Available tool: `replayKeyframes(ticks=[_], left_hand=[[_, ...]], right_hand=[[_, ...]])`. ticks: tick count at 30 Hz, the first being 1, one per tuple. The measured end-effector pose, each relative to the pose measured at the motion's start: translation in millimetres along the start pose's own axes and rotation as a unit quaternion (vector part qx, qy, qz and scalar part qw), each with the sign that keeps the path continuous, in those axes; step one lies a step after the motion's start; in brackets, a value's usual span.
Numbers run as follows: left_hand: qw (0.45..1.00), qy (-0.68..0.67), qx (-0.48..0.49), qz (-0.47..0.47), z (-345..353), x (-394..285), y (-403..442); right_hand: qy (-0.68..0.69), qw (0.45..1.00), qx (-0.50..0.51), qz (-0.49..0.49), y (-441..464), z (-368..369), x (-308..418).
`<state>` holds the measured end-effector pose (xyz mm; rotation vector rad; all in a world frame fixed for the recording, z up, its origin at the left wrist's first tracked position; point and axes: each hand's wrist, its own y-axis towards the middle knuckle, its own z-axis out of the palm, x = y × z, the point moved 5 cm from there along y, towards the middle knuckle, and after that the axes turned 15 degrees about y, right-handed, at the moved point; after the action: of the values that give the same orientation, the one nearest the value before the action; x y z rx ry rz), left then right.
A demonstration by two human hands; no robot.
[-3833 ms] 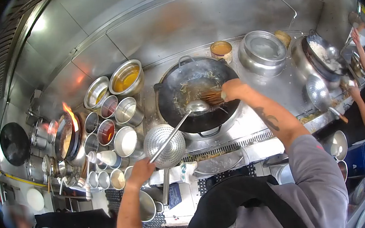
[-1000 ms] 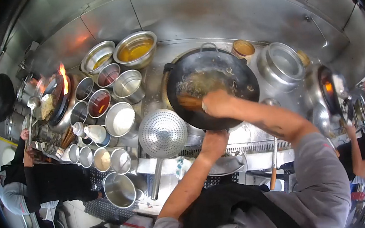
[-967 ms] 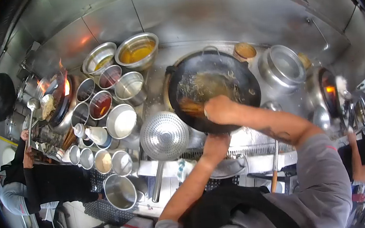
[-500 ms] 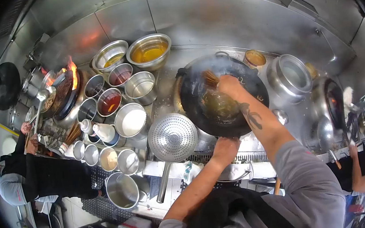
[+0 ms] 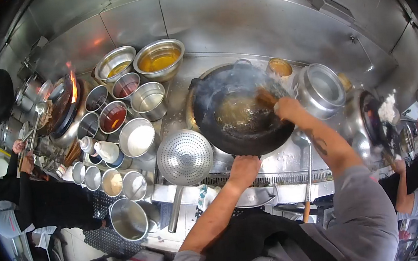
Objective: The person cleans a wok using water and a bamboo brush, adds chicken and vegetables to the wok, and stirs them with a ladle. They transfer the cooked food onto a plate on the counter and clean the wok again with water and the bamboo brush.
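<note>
A large black wok [image 5: 207, 123] sits in front of me, with steaming brownish liquid pooled in its bottom. My left hand [image 5: 246, 170] is closed at its near rim, where the handle is mostly hidden by my fingers. In my right hand [image 5: 289, 109] is a bamboo wok brush [image 5: 267, 97], its bristles over the wok's right inner side. To the wok's left lies a perforated strainer [image 5: 184, 156], handle toward me. A long-handled ladle [image 5: 308, 171] rests to the right, below my right forearm.
Steel pots of white contents [image 5: 137, 138] and red sauce [image 5: 113, 117] crowd the left side. Behind them stands a bowl of yellow oil [image 5: 160, 60]. A lidded steel pot [image 5: 323, 90] is at right. Flames [image 5: 72, 83] rise by another wok, where a co-worker [image 5: 27, 193] stands.
My right hand and the brush have moved from the wok's middle to its right side. The ladle's handle is now uncovered. My left hand stays at the near rim.
</note>
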<state>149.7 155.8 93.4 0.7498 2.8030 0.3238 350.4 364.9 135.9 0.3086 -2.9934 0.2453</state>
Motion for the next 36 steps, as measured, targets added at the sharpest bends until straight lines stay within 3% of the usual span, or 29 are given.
replayKeyframes(ticks=[2,6,8,10,12,13,16,19,22,24,25,27,29,30,31,33,34,36], left_hand=[[1.000,-0.003,0.000,-0.007,0.8,1.7,1.8],[0.999,-0.015,-0.027,0.013,-6.0,6.7,0.7],[1.000,-0.024,-0.013,0.011,-5.9,4.7,0.1],[0.999,-0.029,0.030,-0.002,-0.7,4.1,3.1],[0.997,-0.034,0.073,0.000,1.7,2.7,2.8],[0.995,-0.036,0.088,0.001,1.5,4.1,4.9],[0.993,-0.100,-0.040,-0.037,-29.7,5.4,-6.7],[0.980,-0.149,-0.126,-0.021,-78.3,-4.7,-24.7],[0.963,-0.261,-0.064,-0.006,-86.9,-9.4,-48.7],[0.908,-0.415,0.020,-0.055,-99.5,-5.1,-73.4],[0.879,-0.469,0.046,-0.077,-105.7,-2.5,-91.9],[0.841,-0.503,0.097,-0.175,-109.9,13.5,-139.3],[0.821,-0.466,0.246,-0.218,-103.6,31.6,-190.6],[0.810,-0.478,0.248,-0.231,-93.3,36.7,-216.4],[0.799,-0.489,0.252,-0.244,-78.3,41.3,-242.4],[0.757,-0.444,0.353,-0.324,-48.1,52.3,-290.7],[0.787,-0.357,0.405,-0.299,-17.1,55.1,-321.3],[0.821,-0.111,0.521,-0.208,102.6,72.9,-455.8]], right_hand=[[-0.005,0.998,0.049,-0.048,-28.9,31.4,6.7],[0.072,0.996,-0.043,0.016,-4.8,-2.4,-11.0],[0.101,0.986,-0.049,-0.122,56.2,1.4,25.8],[0.177,0.983,-0.046,-0.016,82.0,20.8,67.5],[0.152,0.985,0.043,-0.073,42.9,20.1,131.9],[0.126,0.987,0.036,-0.090,22.5,24.4,140.7],[0.032,0.972,0.106,-0.205,-42.9,21.2,148.6],[-0.010,0.992,0.057,-0.112,-13.3,17.3,94.0],[0.079,0.996,-0.020,-0.038,51.3,25.7,72.9],[0.164,0.986,-0.044,0.004,55.4,30.9,82.0],[0.138,0.990,-0.032,-0.013,48.7,56.4,83.5],[0.100,0.992,0.026,-0.067,-28.9,37.3,95.7],[0.083,0.989,0.115,-0.045,-71.0,10.4,69.8],[0.120,0.988,0.094,-0.040,-58.1,15.3,25.8],[0.068,0.993,0.083,0.046,-44.4,-0.8,-6.0],[0.089,0.995,-0.013,0.054,-9.8,-9.3,-38.1],[0.096,0.992,-0.061,0.053,-1.1,-11.9,-46.2],[0.104,0.994,-0.034,-0.023,-34.0,16.0,-21.8]])
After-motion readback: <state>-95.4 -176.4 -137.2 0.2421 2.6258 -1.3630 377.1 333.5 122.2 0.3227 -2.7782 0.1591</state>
